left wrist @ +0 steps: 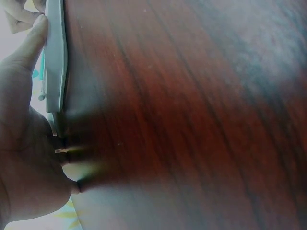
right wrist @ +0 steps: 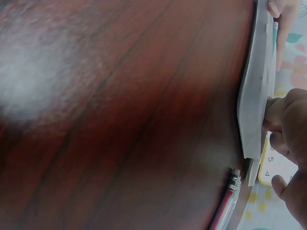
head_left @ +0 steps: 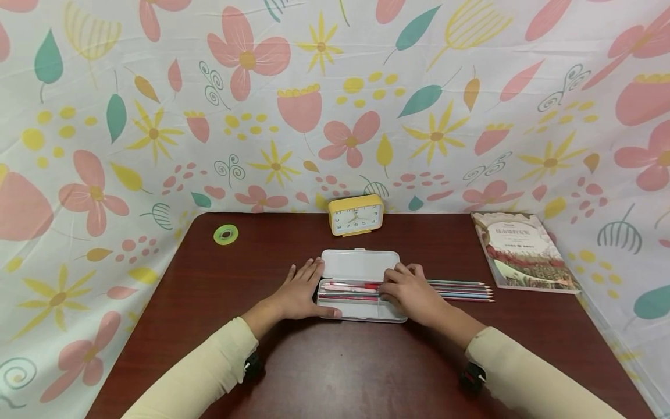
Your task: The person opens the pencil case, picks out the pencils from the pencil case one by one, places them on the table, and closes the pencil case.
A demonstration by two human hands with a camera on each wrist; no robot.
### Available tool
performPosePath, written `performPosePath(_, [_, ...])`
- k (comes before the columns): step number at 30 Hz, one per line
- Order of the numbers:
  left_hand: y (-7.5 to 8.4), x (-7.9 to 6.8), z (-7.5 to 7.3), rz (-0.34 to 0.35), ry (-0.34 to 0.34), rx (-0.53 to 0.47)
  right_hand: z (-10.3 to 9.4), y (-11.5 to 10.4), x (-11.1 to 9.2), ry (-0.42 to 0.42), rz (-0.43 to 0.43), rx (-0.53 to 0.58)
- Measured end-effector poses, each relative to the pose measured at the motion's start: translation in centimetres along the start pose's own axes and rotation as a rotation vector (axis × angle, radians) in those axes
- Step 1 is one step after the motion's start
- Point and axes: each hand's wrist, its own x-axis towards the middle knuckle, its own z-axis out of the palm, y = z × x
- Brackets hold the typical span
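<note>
An open white pencil case (head_left: 392,319) lies on the table with its lid (head_left: 361,265) folded back. Inside are several pencils and a red-and-white pen (head_left: 348,287). My left hand (head_left: 298,294) rests at the case's left end, fingers fairly straight and spread, the thumb (left wrist: 29,42) along the front rim. Over the right end, my right hand (head_left: 413,294) reaches in with curled fingers (right wrist: 276,112), its fingertips by the pen's red end. I cannot tell whether they pinch anything.
Several colored pencils (head_left: 466,291) lie on the table right of the case, tips pointing right. A yellow alarm clock (head_left: 356,216) stands behind the case. A book (head_left: 523,250) lies at the far right and a green tape roll (head_left: 226,234) at the far left. Floral cloth (head_left: 340,128) surrounds the table.
</note>
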Motion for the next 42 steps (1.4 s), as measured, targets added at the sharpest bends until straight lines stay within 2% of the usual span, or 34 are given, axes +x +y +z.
performPosePath(4, [0.1, -0.1, -0.1, 0.004, 0.000, 0.000, -0.1, -0.1, 0.3, -0.037, 0.031, -0.005])
performPosePath(12, [-0.5, 0.1, 0.3, 0.029, 0.022, -0.072, -0.5, -0.2, 0.6, -0.099, 0.081, -0.017])
performPosePath(18, [-0.7, 0.2, 0.5, 0.032, 0.031, -0.051, -0.6, -0.2, 0.8, -0.116, 0.084, -0.016])
performPosePath(27, [0.0, -0.2, -0.1, 0.013, 0.005, -0.010, -0.8, 0.0, 0.9, -0.092, 0.069, 0.000])
performPosePath(35, [-1.4, 0.7, 1.2, 0.019, 0.034, -0.059, -0.9, -0.1, 1.0, -0.030, 0.048, 0.002])
performPosePath(39, [-1.1, 0.6, 0.9, 0.015, 0.023, -0.054, -0.9, -0.4, 1.3, -0.020, 0.040, -0.003])
performPosePath(42, [-0.5, 0.3, 0.4, 0.005, 0.003, -0.026, -0.7, -0.7, 1.6, -0.044, 0.046, -0.008])
